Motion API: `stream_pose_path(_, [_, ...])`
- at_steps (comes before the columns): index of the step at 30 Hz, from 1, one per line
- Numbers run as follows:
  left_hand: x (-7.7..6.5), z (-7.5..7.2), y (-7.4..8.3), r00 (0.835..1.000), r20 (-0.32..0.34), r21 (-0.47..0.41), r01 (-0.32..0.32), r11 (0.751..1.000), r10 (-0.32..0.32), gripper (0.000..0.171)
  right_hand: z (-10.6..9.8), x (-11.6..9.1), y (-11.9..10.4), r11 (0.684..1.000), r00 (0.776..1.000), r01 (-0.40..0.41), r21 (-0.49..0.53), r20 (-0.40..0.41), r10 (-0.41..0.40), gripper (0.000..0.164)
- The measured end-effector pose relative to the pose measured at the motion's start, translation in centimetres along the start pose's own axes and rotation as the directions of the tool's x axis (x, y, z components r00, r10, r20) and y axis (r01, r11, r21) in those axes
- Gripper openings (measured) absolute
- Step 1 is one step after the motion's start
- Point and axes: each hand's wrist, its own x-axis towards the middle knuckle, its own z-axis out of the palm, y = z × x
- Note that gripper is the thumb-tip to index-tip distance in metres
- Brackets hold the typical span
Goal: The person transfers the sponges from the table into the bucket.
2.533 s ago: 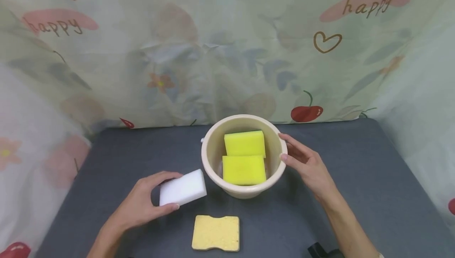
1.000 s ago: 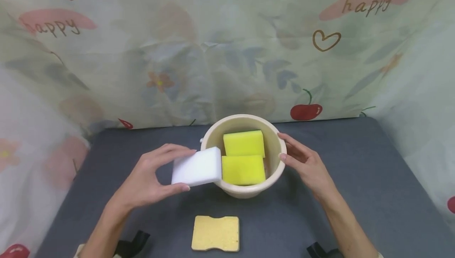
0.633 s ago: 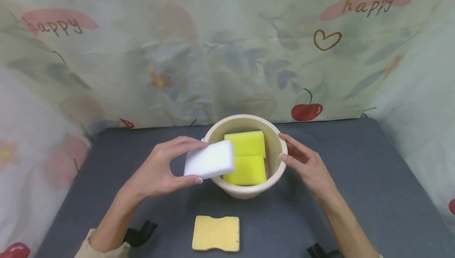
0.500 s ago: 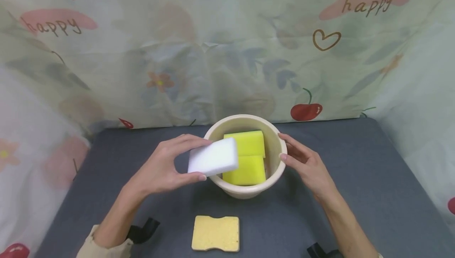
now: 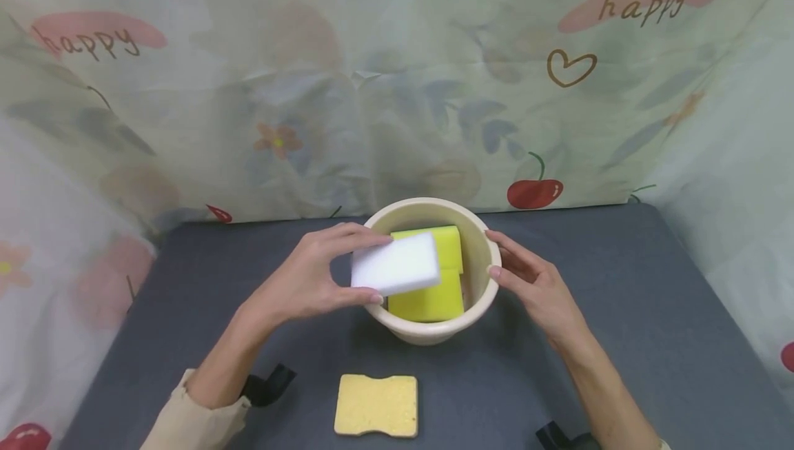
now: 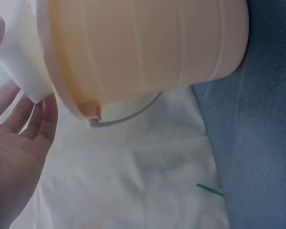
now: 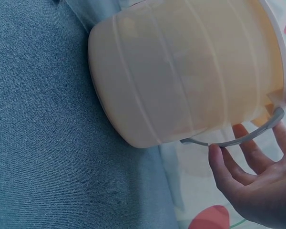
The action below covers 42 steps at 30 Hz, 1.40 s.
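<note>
A white sponge block is pinched between the thumb and fingers of my left hand, over the left part of the cream bucket's mouth. The bucket stands upright on the table. Inside it, two yellow sponges lie one behind the other, partly covered by the white block in the head view. My right hand holds the bucket at its right rim, thumb tip on the edge. In the right wrist view, its fingers lie at the grey wire handle below the rim.
A flat pale-yellow sponge with notched sides lies on the dark grey table in front of the bucket. Patterned curtain cloth hangs right behind the table. Black straps show at both wrists.
My left hand has carried the white sponge block rightward and up, from beside the bucket to over its mouth. The right hand and bucket have stayed put.
</note>
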Motion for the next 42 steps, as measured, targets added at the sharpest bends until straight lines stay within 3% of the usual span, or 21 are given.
stream_pose_path(20, [2.6,2.7,0.0,1.0,0.016,-0.015,-0.01,1.0,0.01,0.055,0.0,0.2,0.3,1.0,1.0,-0.013,-0.004,-0.004,0.012,0.057])
stream_pose_path(35, [3.2,3.4,0.7,0.998,0.036,0.024,0.048,0.999,-0.049,0.063,0.0,0.2,0.2,1.0,1.0,-0.017,-0.005,-0.004,0.017,0.058])
stream_pose_path(42, [3.3,3.6,1.4,0.999,0.033,0.042,0.015,0.999,-0.017,0.065,0.0,0.2,0.3,1.0,1.0,-0.023,0.002,-0.002,0.023,0.058])
